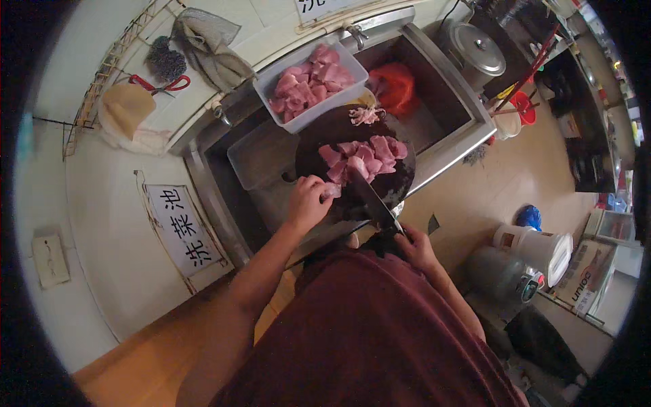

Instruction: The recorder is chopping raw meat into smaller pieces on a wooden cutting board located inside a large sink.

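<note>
My right hand [418, 246] grips the handle of a kitchen knife [374, 199], whose tip end touches the cut raw meat. Chunks of pink raw meat [367, 156] lie in a loose heap on a dark round chopping board [318, 136]. Between the fingers of my left hand [308, 202] is a pale piece of meat [331, 191], held at the board's near left edge. A small pile of whitish trimmings [366, 115] sits at the far side of the board. Beyond it, a translucent plastic tub [305, 122] holds more meat chunks [310, 84].
The board rests over a steel double sink [447, 152] with taps [357, 35] at the back. A red plastic bag [394, 89] lies in the right basin. Red-handled scissors [161, 87] hang on the left wall. White buckets [539, 249] and a gas cylinder [496, 274] stand on the floor at right.
</note>
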Tool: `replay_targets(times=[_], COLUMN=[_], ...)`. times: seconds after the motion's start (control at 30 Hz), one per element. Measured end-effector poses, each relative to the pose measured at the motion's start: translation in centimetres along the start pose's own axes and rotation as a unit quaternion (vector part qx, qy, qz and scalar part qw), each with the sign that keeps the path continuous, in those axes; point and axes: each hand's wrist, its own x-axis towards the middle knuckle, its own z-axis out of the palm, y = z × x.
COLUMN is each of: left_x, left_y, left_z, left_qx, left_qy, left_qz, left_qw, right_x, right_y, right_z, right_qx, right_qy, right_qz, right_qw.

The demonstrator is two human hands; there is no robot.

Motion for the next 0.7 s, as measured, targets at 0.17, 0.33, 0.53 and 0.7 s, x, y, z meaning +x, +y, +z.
replay_targets(times=[0.17, 0.33, 0.53, 0.7], left_x=[0.9, 1.1, 3.1, 2.6], left_y=[0.8, -0.6, -0.3, -3.3], left_z=[-0.7, -0.2, -1.9, -1.6], left_qx=[0.087, 0.059, -0.022, -0.054], left_qy=[0.009, -0.051, -0.118, -0.136], left_qz=[0.076, -0.011, -0.176, -0.184], left_qw=[0.993, 0.997, 0.977, 0.972], right_x=[-0.1, 0.0, -0.1, -0.2], right_y=[-0.1, -0.4, 0.5, -0.5], right_z=[0.4, 0.0, 0.3, 0.2], right_qx=[-0.002, -0.005, 0.003, 0.02], right_qy=[0.035, 0.004, 0.012, 0.01], right_qz=[-0.052, -0.019, -0.019, -0.026], right_qw=[0.998, 1.0, 1.0, 0.999])
